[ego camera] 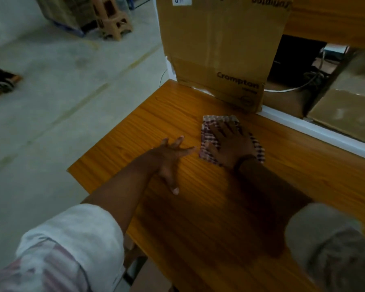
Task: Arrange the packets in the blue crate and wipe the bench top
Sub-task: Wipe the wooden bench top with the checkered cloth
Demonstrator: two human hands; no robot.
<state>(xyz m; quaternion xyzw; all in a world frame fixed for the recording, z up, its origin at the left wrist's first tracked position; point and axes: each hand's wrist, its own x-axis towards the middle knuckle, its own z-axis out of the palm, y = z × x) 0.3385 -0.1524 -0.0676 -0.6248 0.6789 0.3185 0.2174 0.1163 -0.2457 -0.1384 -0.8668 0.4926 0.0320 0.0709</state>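
A checked red-and-white cloth (208, 127) lies folded on the orange wooden bench top (198, 207), close to its far edge. My right hand (230, 144) presses flat on the cloth with straight, spread fingers. My left hand (171, 159) rests on the bare wood just left of the cloth, fingers spread and thumb pointing back toward me. No blue crate or packets are in view.
A tall cardboard box (221, 49) marked Crompton stands at the bench's far edge, right behind the cloth. A white ledge (316, 129) borders the bench on the right. Concrete floor (61, 102) lies to the left, with a brown plastic stool (112, 20) farther off.
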